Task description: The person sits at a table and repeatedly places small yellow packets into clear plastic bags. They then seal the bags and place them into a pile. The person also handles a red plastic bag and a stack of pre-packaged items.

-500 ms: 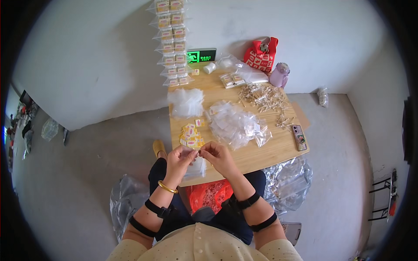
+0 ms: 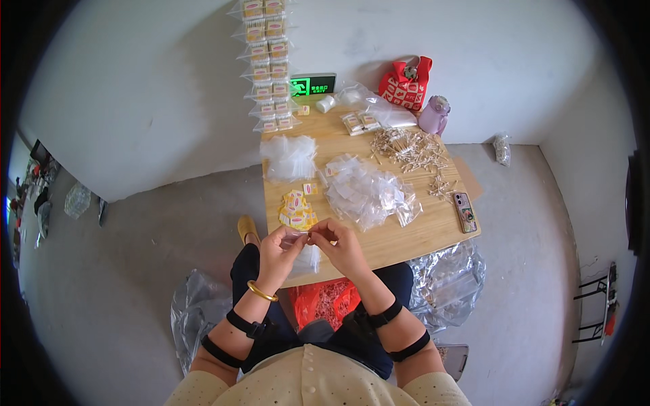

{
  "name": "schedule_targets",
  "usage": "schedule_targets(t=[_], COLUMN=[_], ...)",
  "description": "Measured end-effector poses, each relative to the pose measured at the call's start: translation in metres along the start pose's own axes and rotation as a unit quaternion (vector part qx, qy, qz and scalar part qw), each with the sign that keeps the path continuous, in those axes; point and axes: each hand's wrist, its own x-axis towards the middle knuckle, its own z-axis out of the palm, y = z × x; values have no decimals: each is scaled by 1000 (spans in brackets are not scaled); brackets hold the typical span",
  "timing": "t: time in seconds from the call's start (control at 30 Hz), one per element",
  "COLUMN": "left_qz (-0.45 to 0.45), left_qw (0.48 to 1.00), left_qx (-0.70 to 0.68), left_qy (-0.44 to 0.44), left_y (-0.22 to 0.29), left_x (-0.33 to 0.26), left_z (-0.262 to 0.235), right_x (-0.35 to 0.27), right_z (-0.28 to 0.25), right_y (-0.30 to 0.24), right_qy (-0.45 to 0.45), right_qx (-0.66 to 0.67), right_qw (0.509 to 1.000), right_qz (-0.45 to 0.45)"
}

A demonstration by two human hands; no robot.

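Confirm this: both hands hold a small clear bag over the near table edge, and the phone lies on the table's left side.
Not quite. The phone lies on the table's right side, as the head view shows. Both the left hand and right hand do hold the small clear bag.

Pale, plain wall [image 2: 135, 101] across the top, meeting a second wall [image 2: 596, 115] at the right corner. Grey concrete floor [image 2: 156, 237] below, evenly lit by soft daylight. Low wooden table [image 2: 413, 237] pushed against the wall. Green lit exit sign [image 2: 313, 84] leaning at the table's far edge. Crumpled clear plastic sheeting [image 2: 196, 318] on the floor to the left, more [image 2: 450, 281] under the table's right corner. Dark metal stand [image 2: 596, 311] at far right.
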Motion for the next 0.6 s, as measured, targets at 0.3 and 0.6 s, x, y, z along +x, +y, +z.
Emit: schedule_targets(t=[0.3,0.6], left_qz=[-36,-118], left_qw=[989,954], left_qx=[-96,-258], left_qy=[103,101], left_y=[-10,-15], left_x=[-4,-7], left_z=[-4,-1], right_x=[3,1], right_z=[-7,12], right_y=[18,29], right_qy=[73,49], right_qx=[40,96], right_qw=[996,992], right_qz=[42,62])
